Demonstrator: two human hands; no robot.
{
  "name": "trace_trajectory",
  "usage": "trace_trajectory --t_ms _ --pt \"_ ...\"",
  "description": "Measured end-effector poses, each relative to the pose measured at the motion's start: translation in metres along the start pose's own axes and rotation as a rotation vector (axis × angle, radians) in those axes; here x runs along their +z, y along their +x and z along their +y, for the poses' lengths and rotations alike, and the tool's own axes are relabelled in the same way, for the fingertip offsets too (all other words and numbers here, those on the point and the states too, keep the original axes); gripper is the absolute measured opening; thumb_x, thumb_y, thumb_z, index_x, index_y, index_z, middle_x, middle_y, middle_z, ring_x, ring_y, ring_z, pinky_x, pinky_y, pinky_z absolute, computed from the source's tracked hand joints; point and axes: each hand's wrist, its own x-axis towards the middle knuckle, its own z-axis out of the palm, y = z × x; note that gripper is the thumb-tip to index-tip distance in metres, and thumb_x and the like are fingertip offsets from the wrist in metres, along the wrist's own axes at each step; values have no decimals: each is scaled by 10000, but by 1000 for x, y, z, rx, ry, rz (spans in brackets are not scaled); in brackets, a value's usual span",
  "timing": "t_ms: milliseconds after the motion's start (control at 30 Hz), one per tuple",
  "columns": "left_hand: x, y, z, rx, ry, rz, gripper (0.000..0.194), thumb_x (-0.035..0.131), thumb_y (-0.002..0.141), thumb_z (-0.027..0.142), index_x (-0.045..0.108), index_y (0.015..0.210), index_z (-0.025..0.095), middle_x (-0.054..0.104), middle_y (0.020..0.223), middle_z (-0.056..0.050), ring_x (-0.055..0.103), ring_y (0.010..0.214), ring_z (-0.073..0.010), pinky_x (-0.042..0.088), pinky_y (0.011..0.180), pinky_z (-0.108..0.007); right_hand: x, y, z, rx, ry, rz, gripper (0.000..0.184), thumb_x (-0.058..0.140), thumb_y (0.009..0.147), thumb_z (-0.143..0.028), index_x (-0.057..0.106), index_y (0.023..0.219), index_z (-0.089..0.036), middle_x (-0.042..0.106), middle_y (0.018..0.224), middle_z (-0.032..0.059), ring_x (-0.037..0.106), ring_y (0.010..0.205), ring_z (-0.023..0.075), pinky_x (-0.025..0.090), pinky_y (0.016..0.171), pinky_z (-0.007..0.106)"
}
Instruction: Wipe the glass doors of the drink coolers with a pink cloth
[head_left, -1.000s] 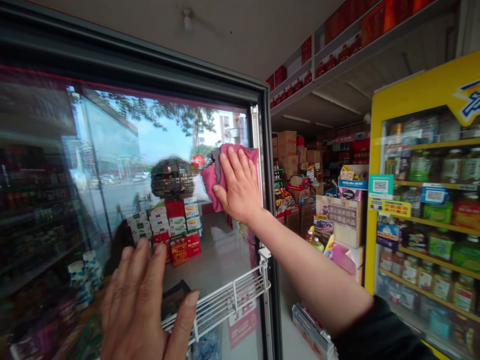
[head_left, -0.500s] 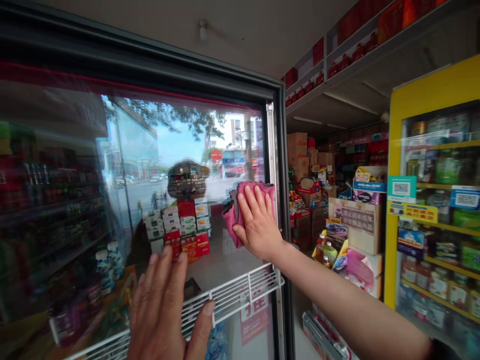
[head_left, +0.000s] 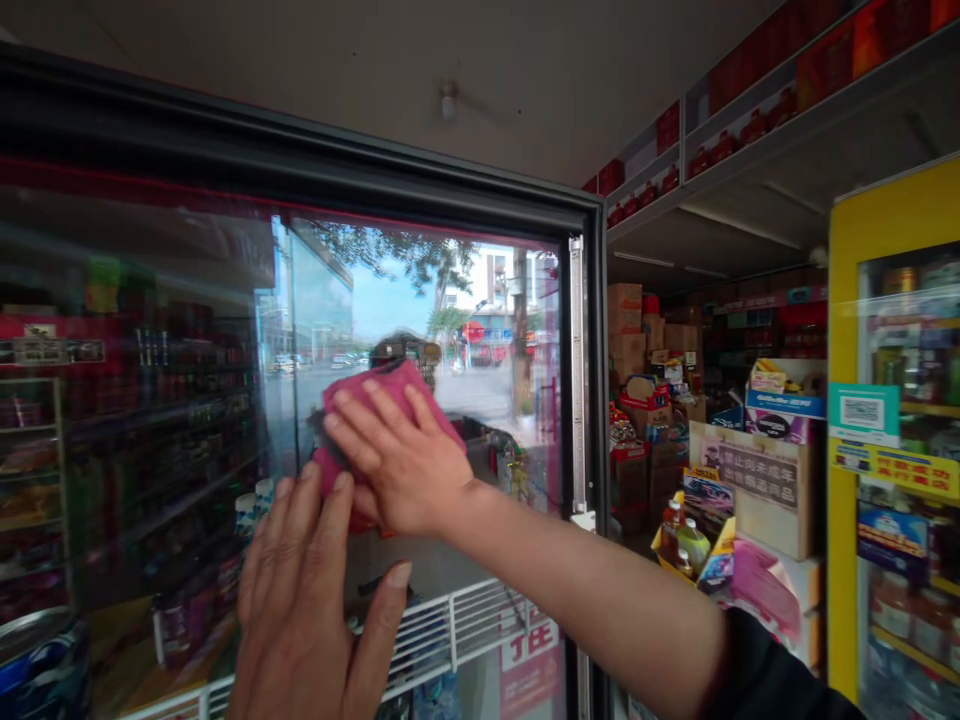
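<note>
My right hand (head_left: 401, 455) presses a pink cloth (head_left: 442, 425) with a dark edge flat against the glass door (head_left: 487, 380), near the middle of the pane. The fingers lie spread over the cloth and hide much of it. My left hand (head_left: 300, 610) is raised at the lower centre, fingers stretched out and thumb apart, with nothing in it. It is close to the glass and in front of the white wire rack (head_left: 480, 615); whether it touches either I cannot tell. The door's black frame (head_left: 596, 350) runs along the top and right side.
Reflections of a street and shelves cover much of the glass. Right of the door stand stacked cartons (head_left: 772, 490) and a box of bottles (head_left: 682, 535). A yellow-framed fridge (head_left: 844, 300) is at the far right. Red goods line a high shelf (head_left: 750, 150).
My right hand has slid the pink cloth left across the glass, from near the right frame to mid-pane. My left hand stays open, slightly lower. The view has shifted a little.
</note>
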Motion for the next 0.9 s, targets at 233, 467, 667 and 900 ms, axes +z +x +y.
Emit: trace_trajectory --t_ms 233,467,667,900 --pt "-11 10 -4 -10 43 25 857 523 1062 436 157 1818 262 219 1909 -129 196 1783 -360 207 1435 -627 2 -11 5 -330 -38 -78 702 541 1141 -485 398 1768 -205 323 1891 34 213 1781 262 160 1480 539" --pt "-25 3 -26 -18 129 -8 821 531 1072 435 208 1806 260 235 1905 -134 172 1790 -346 181 1439 -587 -34 -50 111 411 -84 84 816 560 1096 -547 325 1798 -203 264 1907 93 212 1780 365 183 1449 649" --pt "-37 15 -44 -48 160 -19 818 533 1072 435 207 1806 278 232 1906 -134 189 1785 -372 201 1432 -632 -27 -6 109 687 -73 289 836 512 1092 -478 265 1806 -117 275 1891 189 190 1769 459 180 1412 747" --pt "-39 25 -53 -45 167 -4 851 537 1058 467 185 1811 286 252 1896 -156 231 1767 -415 235 1409 -692 -15 72 4 32 52 106 759 551 1108 -491 378 1767 -157 294 1899 76 218 1771 345 190 1462 619"
